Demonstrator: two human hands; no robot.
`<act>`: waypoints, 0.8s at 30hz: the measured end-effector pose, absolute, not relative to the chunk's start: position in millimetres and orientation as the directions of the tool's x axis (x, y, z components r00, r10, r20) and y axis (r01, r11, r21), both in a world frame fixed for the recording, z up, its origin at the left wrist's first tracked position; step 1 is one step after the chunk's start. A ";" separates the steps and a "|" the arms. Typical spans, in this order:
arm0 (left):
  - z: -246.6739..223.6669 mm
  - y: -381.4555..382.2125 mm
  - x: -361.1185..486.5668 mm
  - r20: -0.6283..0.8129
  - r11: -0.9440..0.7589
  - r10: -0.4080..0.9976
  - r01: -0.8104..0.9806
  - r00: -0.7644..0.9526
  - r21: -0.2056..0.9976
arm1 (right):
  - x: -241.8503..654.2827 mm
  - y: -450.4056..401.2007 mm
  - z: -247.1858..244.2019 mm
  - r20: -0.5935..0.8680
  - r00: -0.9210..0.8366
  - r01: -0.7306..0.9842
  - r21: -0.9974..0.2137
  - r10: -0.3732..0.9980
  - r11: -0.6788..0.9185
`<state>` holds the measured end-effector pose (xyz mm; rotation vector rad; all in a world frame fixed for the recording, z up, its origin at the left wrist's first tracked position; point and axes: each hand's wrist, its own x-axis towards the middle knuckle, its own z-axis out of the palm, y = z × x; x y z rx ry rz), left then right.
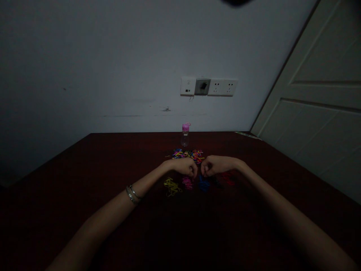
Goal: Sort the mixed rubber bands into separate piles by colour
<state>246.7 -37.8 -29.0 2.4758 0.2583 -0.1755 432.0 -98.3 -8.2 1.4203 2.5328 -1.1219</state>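
Note:
My left hand (188, 166) is closed with its fingers curled down, just above a pink pile of small loops (187, 183). Facing it, my right hand (210, 165) is closed in a pinch over a blue pile of loops (204, 184). Whatever the fingertips hold is too small and dark to make out. Behind both hands lies a mixed heap of colourful thin loops (187, 153), which look like small rubber bands. A yellow pile (172, 187) sits to the left in front, a red pile (228, 177) under my right wrist, and a dark pile (218, 183) beside the blue one.
A transparent bottle with a pink lid (185, 136) stands behind the heap on the dark red table (113, 158). Wall sockets (208, 87) are above it. At right is a pale panelled door (316, 105); a thin strip (248, 135) lies at the back edge.

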 end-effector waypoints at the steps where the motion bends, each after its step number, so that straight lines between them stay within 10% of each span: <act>1: -27.2 -37.6 245.8 -0.204 -0.779 0.136 0.232 0.969 0.583 | 432.5 -97.6 -9.0 -0.346 -0.586 0.750 -0.574 0.733 0.329; 24: -35.6 18.4 212.4 0.078 -0.573 0.630 0.395 0.772 0.718 | 409.0 -99.2 -33.5 -0.081 -0.516 0.828 -0.302 0.853 0.472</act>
